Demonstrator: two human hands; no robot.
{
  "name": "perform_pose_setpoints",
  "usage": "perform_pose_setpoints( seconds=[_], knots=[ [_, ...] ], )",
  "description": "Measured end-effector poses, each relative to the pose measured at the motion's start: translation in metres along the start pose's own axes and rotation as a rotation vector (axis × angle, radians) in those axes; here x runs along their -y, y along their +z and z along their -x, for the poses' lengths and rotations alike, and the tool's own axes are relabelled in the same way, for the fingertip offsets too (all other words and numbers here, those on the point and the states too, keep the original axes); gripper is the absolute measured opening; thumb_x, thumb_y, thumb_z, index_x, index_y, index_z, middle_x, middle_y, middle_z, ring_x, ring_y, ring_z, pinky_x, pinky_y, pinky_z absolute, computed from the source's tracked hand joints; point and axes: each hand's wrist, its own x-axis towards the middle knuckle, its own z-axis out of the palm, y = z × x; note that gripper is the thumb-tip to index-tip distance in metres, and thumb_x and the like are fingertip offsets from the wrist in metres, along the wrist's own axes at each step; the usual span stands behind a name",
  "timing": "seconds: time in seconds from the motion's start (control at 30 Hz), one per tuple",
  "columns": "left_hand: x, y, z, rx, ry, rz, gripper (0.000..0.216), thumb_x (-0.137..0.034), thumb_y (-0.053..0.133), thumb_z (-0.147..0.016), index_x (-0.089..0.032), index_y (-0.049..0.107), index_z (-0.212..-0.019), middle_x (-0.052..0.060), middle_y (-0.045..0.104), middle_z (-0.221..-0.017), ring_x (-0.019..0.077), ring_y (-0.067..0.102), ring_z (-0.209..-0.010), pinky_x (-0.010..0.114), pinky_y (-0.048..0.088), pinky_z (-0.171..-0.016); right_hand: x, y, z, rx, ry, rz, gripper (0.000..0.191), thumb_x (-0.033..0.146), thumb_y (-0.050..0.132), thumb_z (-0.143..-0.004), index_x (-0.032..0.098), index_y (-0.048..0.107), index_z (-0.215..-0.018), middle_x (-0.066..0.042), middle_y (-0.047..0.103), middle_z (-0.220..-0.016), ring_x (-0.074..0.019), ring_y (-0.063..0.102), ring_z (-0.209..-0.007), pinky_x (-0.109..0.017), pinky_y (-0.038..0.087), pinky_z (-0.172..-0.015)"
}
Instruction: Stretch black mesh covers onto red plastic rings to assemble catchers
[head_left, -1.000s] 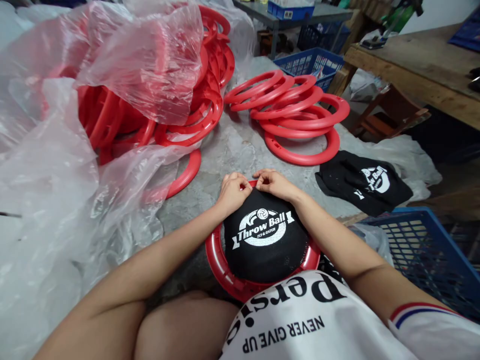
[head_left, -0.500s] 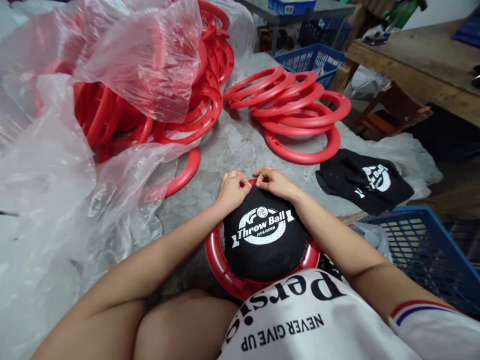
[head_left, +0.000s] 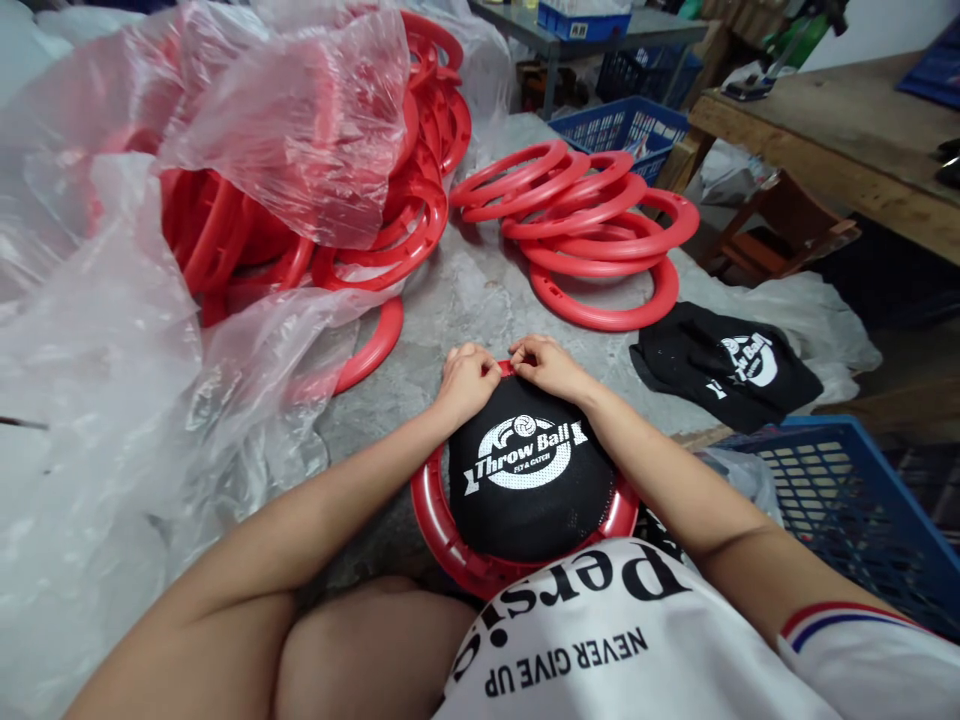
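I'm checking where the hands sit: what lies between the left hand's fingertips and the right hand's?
In the head view, a short stretch of red ring shows between the left hand and right hand, with black printed cloth just below.

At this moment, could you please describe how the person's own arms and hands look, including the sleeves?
The left hand and right hand wear no gloves; no watch or bracelet shows. The right sleeve is short and white, with red and blue stripes along its hem. The left sleeve is out of view.
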Motion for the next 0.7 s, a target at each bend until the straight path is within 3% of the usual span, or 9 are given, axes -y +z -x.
perform_pose_setpoints(
  seconds=[0.13,0.3,0.5,0.6,0.7],
  knots=[
    [0.015,-0.010,0.004,-0.039,-0.001,0.199,0.020,-0.012,0.052,-0.085,-0.019,0.070,-0.089,0.006,0.066,-0.104,0.0210,0.063,-0.104,0.040,0.050,-0.103,-0.003,-0.004,-0.001,0.006,0.018,-0.084,0.021,0.009,0.057,-0.079,0.019,0.070,-0.091,-0.006,0.073,-0.112,-0.0204,0.064,-0.109,-0.036,0.046,-0.104],
    [0.026,-0.020,0.024,-0.064,0.060,0.172,0.032,-0.001,0.044,-0.078,-0.019,0.070,-0.085,0.007,0.065,-0.117,0.0204,0.062,-0.115,0.040,0.047,-0.109,0.014,-0.025,-0.009,0.212,0.071,-0.077,0.024,0.008,0.055,-0.077,0.019,0.071,-0.091,-0.003,0.076,-0.093,-0.0198,0.068,-0.087,-0.031,0.051,-0.087],
    [0.020,-0.017,0.034,-0.033,0.147,-0.005,0.021,-0.012,0.054,-0.085,-0.020,0.073,-0.087,0.008,0.063,-0.127,0.0255,0.058,-0.124,0.046,0.043,-0.115,0.040,-0.017,-0.023,0.304,-0.141,0.235,0.006,0.016,0.071,-0.076,0.020,0.074,-0.080,-0.009,0.072,-0.111,-0.0280,0.063,-0.114,-0.038,0.042,-0.106],
    [0.019,-0.014,0.029,-0.019,0.143,-0.059,0.010,-0.017,0.063,-0.084,-0.021,0.072,-0.083,0.008,0.065,-0.124,0.0278,0.058,-0.122,0.050,0.040,-0.116,0.037,-0.003,-0.022,0.294,-0.103,0.170,0.007,0.017,0.076,-0.071,0.020,0.071,-0.075,-0.009,0.069,-0.120,-0.0283,0.059,-0.122,-0.041,0.041,-0.109],
    [0.020,-0.012,0.024,-0.012,0.126,-0.040,0.009,-0.018,0.066,-0.082,-0.021,0.068,-0.074,0.007,0.068,-0.118,0.0267,0.060,-0.117,0.051,0.039,-0.116,0.027,0.003,-0.019,0.250,-0.085,0.022,0.007,0.015,0.075,-0.071,0.019,0.069,-0.072,-0.006,0.071,-0.116,-0.0258,0.059,-0.123,-0.042,0.038,-0.112]
  ],
)
